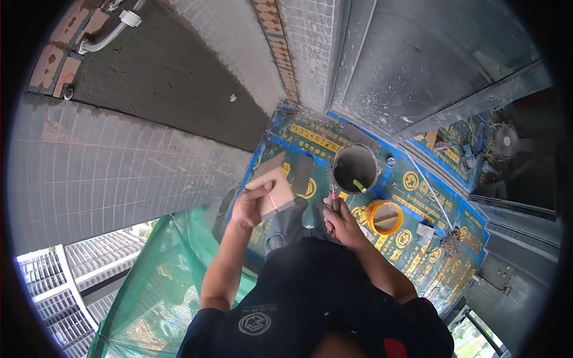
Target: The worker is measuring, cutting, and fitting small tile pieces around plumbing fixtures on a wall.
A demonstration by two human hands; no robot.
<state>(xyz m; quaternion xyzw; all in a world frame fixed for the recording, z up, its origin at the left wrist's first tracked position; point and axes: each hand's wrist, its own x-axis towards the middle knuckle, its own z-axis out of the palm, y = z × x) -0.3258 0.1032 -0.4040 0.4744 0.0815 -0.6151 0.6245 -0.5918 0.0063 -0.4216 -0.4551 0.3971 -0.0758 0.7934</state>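
Observation:
My left hand [249,204] is closed around the edge of a beige square tile [277,192], thumb on its face. Just beyond it shows a brownish-grey flat piece [271,163]; I cannot tell whether it touches the tile. My right hand [340,222] grips a slim hand tool [335,201] with a reddish collar and a narrow metal part pointing away from me. Past that tool stands a dark grey bucket [375,162] with a green-yellow handle sticking up inside. Closer to my right forearm is a yellow bucket [373,227] with pale contents.
Green printed sheeting [412,247] with blue tape covers the floor. Grey tiled walls [137,161] meet a dark mortar patch [167,71] at the left, where a braided hose [107,40] sticks out. Green netting [161,286] hangs lower left. A fan [506,140] is behind the right-hand doorway.

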